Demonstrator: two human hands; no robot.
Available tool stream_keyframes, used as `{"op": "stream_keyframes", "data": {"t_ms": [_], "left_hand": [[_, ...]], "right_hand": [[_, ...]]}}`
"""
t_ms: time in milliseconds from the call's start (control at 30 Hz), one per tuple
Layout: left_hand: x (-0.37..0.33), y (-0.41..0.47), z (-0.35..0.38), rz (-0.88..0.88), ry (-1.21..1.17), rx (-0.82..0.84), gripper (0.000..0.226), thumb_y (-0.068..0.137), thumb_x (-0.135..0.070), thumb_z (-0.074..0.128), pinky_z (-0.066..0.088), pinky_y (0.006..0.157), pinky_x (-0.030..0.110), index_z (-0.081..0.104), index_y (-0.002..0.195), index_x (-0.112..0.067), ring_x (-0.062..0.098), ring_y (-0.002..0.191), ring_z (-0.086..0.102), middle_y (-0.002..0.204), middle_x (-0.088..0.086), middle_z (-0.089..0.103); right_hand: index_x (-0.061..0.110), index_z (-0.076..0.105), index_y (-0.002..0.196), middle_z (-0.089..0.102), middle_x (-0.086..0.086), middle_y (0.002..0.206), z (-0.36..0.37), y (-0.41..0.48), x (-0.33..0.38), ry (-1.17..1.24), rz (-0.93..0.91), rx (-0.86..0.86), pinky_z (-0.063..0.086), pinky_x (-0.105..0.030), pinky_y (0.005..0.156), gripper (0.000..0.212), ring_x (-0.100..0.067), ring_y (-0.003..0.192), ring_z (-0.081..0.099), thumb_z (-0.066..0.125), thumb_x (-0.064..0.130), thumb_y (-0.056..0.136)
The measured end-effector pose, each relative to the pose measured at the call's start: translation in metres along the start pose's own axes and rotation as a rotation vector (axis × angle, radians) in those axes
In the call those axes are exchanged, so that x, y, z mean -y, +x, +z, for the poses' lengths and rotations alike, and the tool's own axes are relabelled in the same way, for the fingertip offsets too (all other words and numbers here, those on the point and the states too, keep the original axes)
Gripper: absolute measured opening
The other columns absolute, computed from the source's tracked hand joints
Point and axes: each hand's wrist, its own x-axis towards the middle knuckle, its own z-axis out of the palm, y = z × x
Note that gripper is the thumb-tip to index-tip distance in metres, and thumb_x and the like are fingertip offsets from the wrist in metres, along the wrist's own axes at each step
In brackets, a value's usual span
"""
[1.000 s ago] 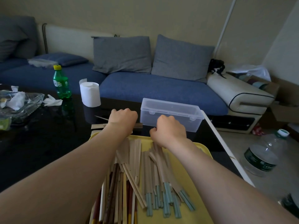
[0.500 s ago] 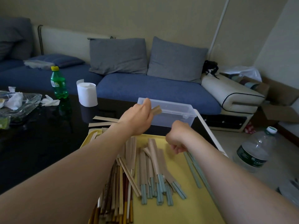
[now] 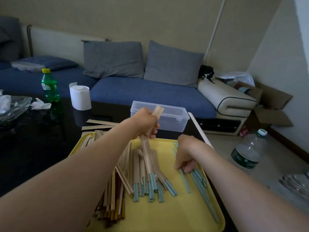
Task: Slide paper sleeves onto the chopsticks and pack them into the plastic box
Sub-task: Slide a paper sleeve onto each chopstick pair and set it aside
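- Change over the last second: both hands were fisted at the far edge of the tray (image 3: 167, 215). The left hand (image 3: 144, 122) has since come up with a paper sleeve (image 3: 158, 111), and the right hand (image 3: 186, 153) has drawn back to the loose teal chopsticks (image 3: 199, 177).
- Meaning for the task: a fresh sleeving round seems to be starting, with wrapper in one hand and sticks about to be picked by the other.
- Left hand: fist closed round the sleeve, whose top pokes out above the knuckles. I cannot tell whether it is empty.
- Right hand: fingers curled down onto the bare teal chopsticks on the tray's right side, apparently pinching a pair, none lifted clear.
- Sleeved pile (image 3: 147, 173): mid-tray, between the two forearms, just below the left hand.
- Plastic box (image 3: 173, 121): on the counter (image 3: 33, 148) past the tray's far edge, right behind the left hand and well apart from the right.
- Spare sleeves (image 3: 100, 122): flat on the counter, left of the box.
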Motion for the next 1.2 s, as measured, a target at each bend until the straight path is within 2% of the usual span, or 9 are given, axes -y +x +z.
{"op": "stream_keyframes", "data": {"t_ms": [233,367,467,567,767,933,1067,1133,1200], "left_hand": [[-0.001,0.002,-0.004,-0.089,-0.285,-0.102,0.023,0.107,-0.013,0.056,0.055,0.050,0.027,0.059,0.125,0.001,0.015,0.059,0.055,0.078,0.008,0.060],[-0.001,0.008,-0.005,-0.130,-0.432,-0.194,0.017,0.108,-0.006,0.040,0.056,0.062,0.035,0.054,0.117,-0.005,0.018,0.063,0.051,0.080,0.009,0.052],[0.001,0.010,-0.007,-0.163,-0.450,-0.254,0.021,0.108,-0.010,0.037,0.060,0.074,0.042,0.050,0.125,-0.007,0.022,0.076,0.059,0.096,0.011,0.052],[-0.001,0.009,-0.009,-0.193,-0.485,-0.259,0.019,0.109,-0.013,0.037,0.060,0.072,0.040,0.045,0.127,-0.009,0.024,0.082,0.060,0.101,0.012,0.051],[-0.002,0.007,-0.011,-0.191,-0.496,-0.239,0.013,0.111,-0.012,0.037,0.061,0.072,0.035,0.040,0.123,-0.010,0.022,0.082,0.058,0.108,0.014,0.049],[-0.006,0.001,-0.006,-0.169,-0.506,-0.101,0.022,0.104,0.006,0.031,0.061,0.072,0.044,0.044,0.115,-0.006,0.027,0.087,0.059,0.115,0.018,0.042],[-0.010,-0.002,0.001,-0.157,-0.507,-0.059,0.035,0.108,0.005,0.030,0.059,0.074,0.047,0.037,0.138,-0.011,0.033,0.102,0.068,0.122,0.017,0.046],[-0.010,0.000,0.002,-0.152,-0.450,-0.041,0.042,0.108,0.006,0.035,0.057,0.078,0.046,0.041,0.147,-0.009,0.034,0.108,0.066,0.130,0.019,0.049],[-0.008,-0.002,0.000,-0.164,-0.407,-0.014,0.037,0.108,0.004,0.041,0.057,0.077,0.047,0.047,0.143,-0.006,0.032,0.100,0.065,0.120,0.021,0.056]], "right_hand": [[-0.002,0.072,0.107,0.081,-0.018,0.084,0.001,-0.008,0.000,0.081,-0.088,0.032,0.069,-0.038,0.082,0.023,-0.025,0.082,0.083,0.085,0.004,0.090],[0.004,0.059,0.105,0.080,-0.026,0.089,-0.006,-0.017,0.004,0.477,-0.296,0.028,0.068,-0.041,0.075,0.025,-0.031,0.074,0.079,0.077,-0.007,0.091],[-0.001,0.060,0.119,0.080,-0.023,0.091,-0.009,-0.023,0.006,0.702,-0.457,0.065,0.069,-0.043,0.073,0.033,-0.037,0.080,0.082,0.077,-0.005,0.091],[-0.001,0.067,0.122,0.080,-0.021,0.095,-0.010,-0.024,0.007,0.627,-0.551,0.162,0.067,-0.043,0.075,0.034,-0.039,0.088,0.081,0.078,-0.001,0.090],[0.011,0.080,0.114,0.081,-0.010,0.090,-0.010,-0.025,0.006,0.438,-0.552,0.216,0.063,-0.030,0.065,0.024,-0.023,0.075,0.078,0.078,0.003,0.091],[0.008,0.082,0.108,0.082,-0.012,0.096,-0.009,-0.021,0.008,0.588,-0.561,0.125,0.062,-0.032,0.071,0.015,-0.024,0.082,0.079,0.081,0.008,0.093],[0.011,0.059,0.119,0.082,-0.014,0.092,-0.009,-0.018,0.012,0.945,-0.427,0.036,0.064,-0.037,0.070,0.047,-0.025,0.068,0.076,0.089,0.000,0.085],[0.015,0.051,0.122,0.080,-0.018,0.101,-0.008,-0.015,0.013,1.026,-0.365,0.013,0.064,-0.036,0.068,0.061,-0.024,0.063,0.074,0.093,0.000,0.081],[0.015,0.049,0.125,0.076,-0.021,0.110,-0.007,-0.013,0.014,1.068,-0.343,-0.041,0.064,-0.035,0.067,0.068,-0.027,0.067,0.074,0.095,-0.001,0.078]]}}
